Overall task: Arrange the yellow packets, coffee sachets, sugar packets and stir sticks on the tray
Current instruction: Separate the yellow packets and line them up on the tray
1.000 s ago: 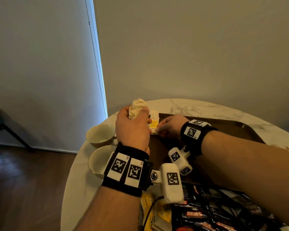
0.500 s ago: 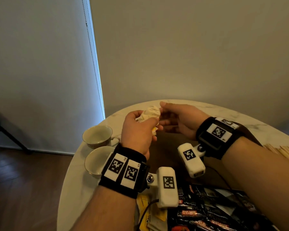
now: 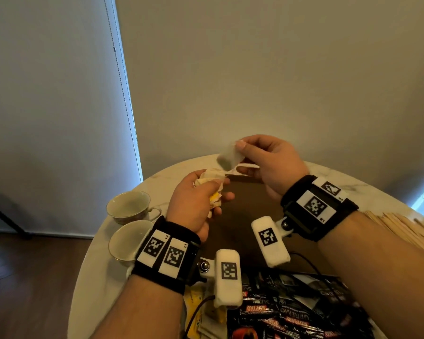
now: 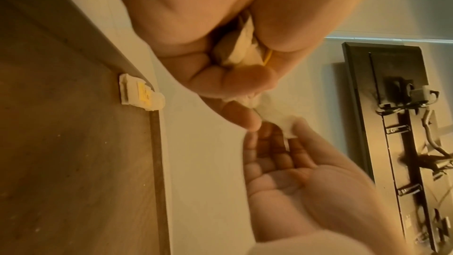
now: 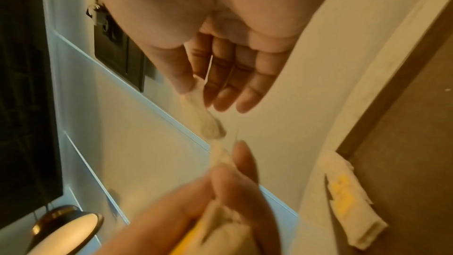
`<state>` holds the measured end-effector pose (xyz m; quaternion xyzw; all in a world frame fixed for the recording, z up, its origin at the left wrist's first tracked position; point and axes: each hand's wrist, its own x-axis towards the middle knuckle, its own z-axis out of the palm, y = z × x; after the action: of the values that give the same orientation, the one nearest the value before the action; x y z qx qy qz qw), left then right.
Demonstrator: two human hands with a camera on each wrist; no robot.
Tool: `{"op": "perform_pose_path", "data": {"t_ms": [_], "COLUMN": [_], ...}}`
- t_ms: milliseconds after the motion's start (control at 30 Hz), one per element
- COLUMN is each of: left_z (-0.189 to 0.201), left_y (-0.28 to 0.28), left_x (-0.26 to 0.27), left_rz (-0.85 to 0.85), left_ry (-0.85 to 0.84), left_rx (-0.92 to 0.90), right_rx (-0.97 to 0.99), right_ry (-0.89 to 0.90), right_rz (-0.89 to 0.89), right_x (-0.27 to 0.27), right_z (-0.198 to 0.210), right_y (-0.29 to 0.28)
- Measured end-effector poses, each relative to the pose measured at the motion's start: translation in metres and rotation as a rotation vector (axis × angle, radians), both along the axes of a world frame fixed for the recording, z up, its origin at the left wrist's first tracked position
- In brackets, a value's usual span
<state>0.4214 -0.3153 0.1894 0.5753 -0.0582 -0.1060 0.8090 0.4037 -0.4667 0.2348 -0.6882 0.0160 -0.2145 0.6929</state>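
My left hand is held above the brown tray and grips a crumpled bunch of white and yellow packets. Its fingers are curled round the bunch. Just above and to the right, my right hand pinches one white packet between thumb and fingers. That packet hangs clear of the bunch, with a thin string trailing. One yellow-printed packet lies in the tray's far corner. Black coffee sachets lie in a heap at the near edge. Wooden stir sticks lie at the right.
Two empty cups stand on the round marble table left of the tray. Loose yellow packets lie beside the coffee sachets. A wall stands close behind the table.
My right hand left the tray's far corner, where it had laid a packet, rose to the bunch in my left hand and drew one white packet up out of it.
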Motion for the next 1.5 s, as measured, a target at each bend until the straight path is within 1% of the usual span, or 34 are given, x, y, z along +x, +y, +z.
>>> {"op": "perform_pose_path", "data": {"t_ms": [67, 100, 200, 267, 400, 533, 633, 800, 900, 967, 1100, 1233, 1500], "left_z": [-0.001, -0.002, -0.005, -0.005, -0.001, -0.002, -0.004, -0.002, -0.002, -0.002, -0.001, -0.002, -0.002], "left_y": [0.001, 0.001, 0.003, 0.003, 0.005, 0.004, 0.006, 0.011, 0.011, 0.012, 0.014, 0.013, 0.013], "left_x": [0.003, 0.005, 0.010, 0.011, 0.008, 0.005, 0.008, 0.012, 0.014, 0.016, 0.018, 0.018, 0.020], "left_rz": [0.043, 0.076, 0.181, 0.231, 0.252, 0.186, 0.209, 0.291, 0.339, 0.384, 0.423, 0.435, 0.450], "left_ry": [0.028, 0.033, -0.011, -0.072, -0.168, -0.268, -0.268, -0.233, -0.214, -0.189, -0.177, -0.173, -0.138], "left_rx": [-0.001, 0.003, 0.061, 0.081, 0.028, 0.038, 0.026, 0.015, -0.002, -0.009, -0.009, -0.003, 0.001], "right_rx": [0.031, 0.003, -0.207, -0.261, -0.277, -0.295, -0.264, -0.201, -0.189, -0.156, -0.150, -0.280, -0.337], "right_ry": [-0.065, -0.071, 0.038, 0.115, 0.147, 0.102, 0.103, 0.182, 0.212, 0.277, 0.499, 0.676, 0.775], "right_rz": [-0.040, -0.055, -0.057, -0.019, 0.056, 0.086, 0.095, 0.170, 0.139, 0.104, 0.074, 0.098, 0.118], "right_x": [-0.001, -0.001, 0.001, 0.002, -0.001, 0.000, 0.002, 0.003, 0.009, 0.019, 0.037, 0.048, 0.059], "right_z": [0.007, 0.010, 0.013, 0.011, 0.008, 0.006, 0.006, 0.003, -0.001, -0.011, -0.038, -0.052, -0.058], "right_y": [-0.003, -0.005, -0.009, -0.010, -0.005, 0.002, 0.005, 0.005, 0.007, 0.007, 0.007, 0.011, 0.024]}}
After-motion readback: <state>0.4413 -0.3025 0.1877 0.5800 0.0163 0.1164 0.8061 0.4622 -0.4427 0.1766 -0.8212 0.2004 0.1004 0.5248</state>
